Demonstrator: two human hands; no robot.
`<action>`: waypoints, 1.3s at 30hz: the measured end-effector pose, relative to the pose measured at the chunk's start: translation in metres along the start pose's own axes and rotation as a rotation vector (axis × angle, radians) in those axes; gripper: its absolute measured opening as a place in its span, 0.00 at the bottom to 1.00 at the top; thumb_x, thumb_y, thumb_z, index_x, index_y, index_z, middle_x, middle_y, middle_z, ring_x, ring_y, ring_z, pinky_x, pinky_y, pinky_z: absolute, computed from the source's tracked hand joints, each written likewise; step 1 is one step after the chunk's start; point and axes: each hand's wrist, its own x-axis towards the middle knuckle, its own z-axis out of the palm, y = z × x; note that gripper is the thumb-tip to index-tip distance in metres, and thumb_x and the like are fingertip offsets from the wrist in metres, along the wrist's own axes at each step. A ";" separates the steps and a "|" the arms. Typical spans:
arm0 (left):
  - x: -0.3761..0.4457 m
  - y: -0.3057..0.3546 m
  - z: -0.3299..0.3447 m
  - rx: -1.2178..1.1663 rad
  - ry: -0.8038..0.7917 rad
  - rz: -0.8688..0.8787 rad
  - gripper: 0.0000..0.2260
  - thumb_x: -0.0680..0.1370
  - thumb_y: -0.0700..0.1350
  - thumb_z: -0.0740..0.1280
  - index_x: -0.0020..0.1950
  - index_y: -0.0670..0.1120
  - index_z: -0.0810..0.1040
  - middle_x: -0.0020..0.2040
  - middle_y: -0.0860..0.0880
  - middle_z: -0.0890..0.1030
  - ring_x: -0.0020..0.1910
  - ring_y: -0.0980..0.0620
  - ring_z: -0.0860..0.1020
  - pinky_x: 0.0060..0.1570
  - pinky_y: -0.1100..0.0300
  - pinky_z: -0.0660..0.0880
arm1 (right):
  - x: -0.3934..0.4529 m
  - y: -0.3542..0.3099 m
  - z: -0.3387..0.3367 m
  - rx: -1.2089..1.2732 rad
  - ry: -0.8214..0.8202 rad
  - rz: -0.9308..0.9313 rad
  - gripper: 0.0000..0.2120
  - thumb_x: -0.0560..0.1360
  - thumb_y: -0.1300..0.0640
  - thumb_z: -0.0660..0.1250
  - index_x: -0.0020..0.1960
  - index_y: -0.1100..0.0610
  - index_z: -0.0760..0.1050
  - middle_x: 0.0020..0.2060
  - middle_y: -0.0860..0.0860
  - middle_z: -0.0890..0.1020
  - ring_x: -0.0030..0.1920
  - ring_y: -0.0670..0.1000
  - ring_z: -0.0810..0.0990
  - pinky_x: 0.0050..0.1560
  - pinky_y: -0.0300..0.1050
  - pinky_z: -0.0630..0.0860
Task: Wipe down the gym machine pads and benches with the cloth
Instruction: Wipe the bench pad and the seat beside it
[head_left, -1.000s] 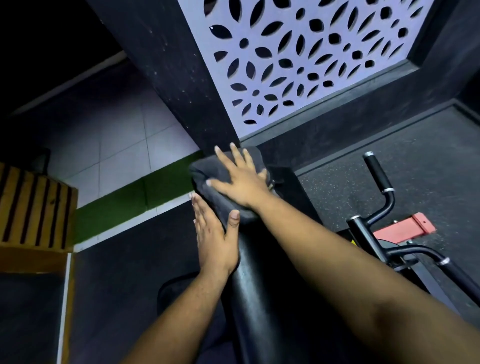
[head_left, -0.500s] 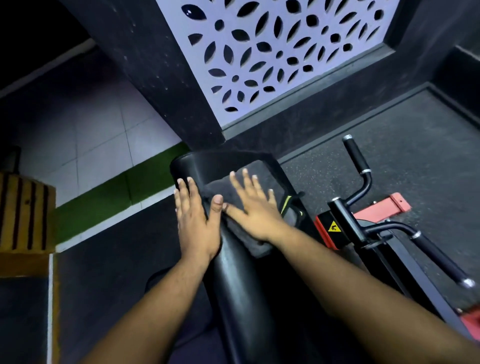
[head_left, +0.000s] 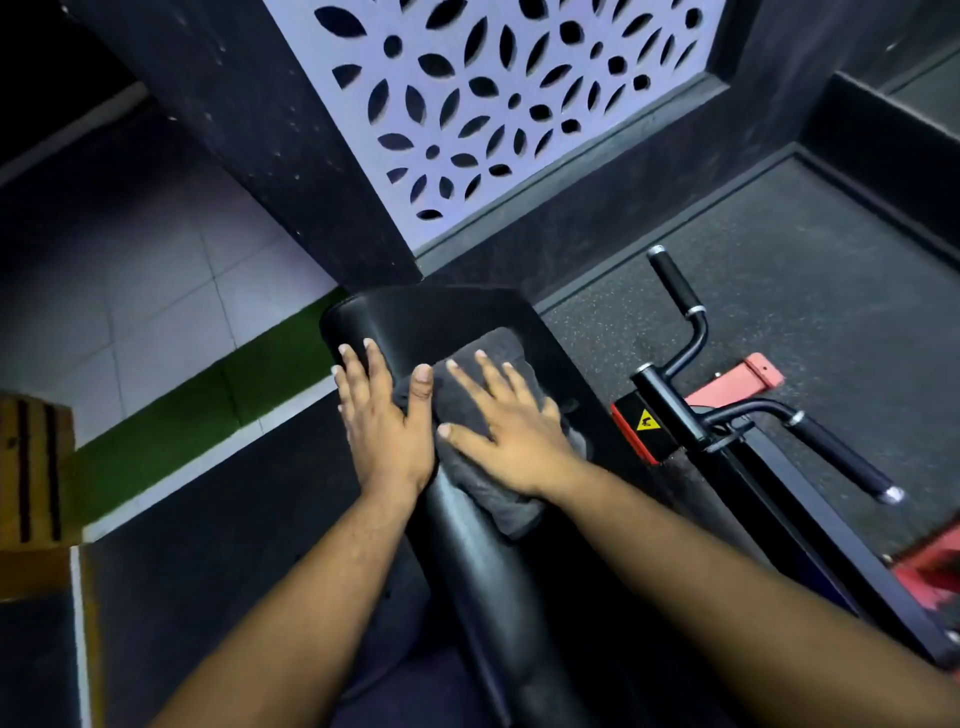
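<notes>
- The corner was dim: dark speckled rubber floor (head_left: 779, 249), a pale wall screen (head_left: 493, 93) cut with leaf-shaped holes, and a strip of green turf (head_left: 208, 410) along the tiled edge.
- A long black pad (head_left: 467, 561) of the gym machine ran away from the person toward the wall, glossy along its left edge.
- The grey cloth (head_left: 488, 415) lay on the pad's upper face near its far end, bunched toward the near side.
- The right hand (head_left: 511, 434) lay flat on the cloth with fingers spread wide, pressing rather than gripping it.
- The left hand (head_left: 382, 421) was flat too, fingers straight along the pad's left edge, thumb touching the cloth's edge; it held nothing.
- Black handles (head_left: 680, 296) and a red frame with a yellow warning sticker (head_left: 648, 420) stood just beside the pad on the right.
- As I judged it, the loose cloth could slide out from under the flat palm and drop off the rounded edge, or a wide sweep rightward could knock knuckles on the handle post.
</notes>
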 end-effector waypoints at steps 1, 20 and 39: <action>-0.001 0.000 0.000 -0.005 -0.006 0.000 0.50 0.69 0.82 0.39 0.84 0.53 0.47 0.85 0.53 0.41 0.83 0.52 0.39 0.81 0.43 0.46 | -0.007 0.008 -0.001 0.017 -0.003 0.002 0.35 0.76 0.25 0.53 0.78 0.26 0.41 0.82 0.38 0.40 0.82 0.48 0.40 0.74 0.71 0.48; -0.005 -0.001 -0.003 -0.039 0.005 0.087 0.47 0.74 0.77 0.40 0.85 0.48 0.48 0.85 0.49 0.42 0.83 0.47 0.38 0.79 0.35 0.40 | -0.148 0.012 0.026 -0.029 -0.044 0.438 0.33 0.79 0.27 0.50 0.79 0.30 0.41 0.81 0.36 0.36 0.82 0.54 0.37 0.71 0.79 0.34; -0.137 0.003 0.014 0.250 -0.101 0.223 0.45 0.75 0.77 0.45 0.84 0.50 0.49 0.85 0.53 0.44 0.82 0.54 0.36 0.80 0.41 0.38 | -0.143 0.117 0.034 0.053 0.018 0.462 0.32 0.80 0.28 0.50 0.78 0.28 0.39 0.81 0.37 0.36 0.83 0.55 0.41 0.76 0.70 0.47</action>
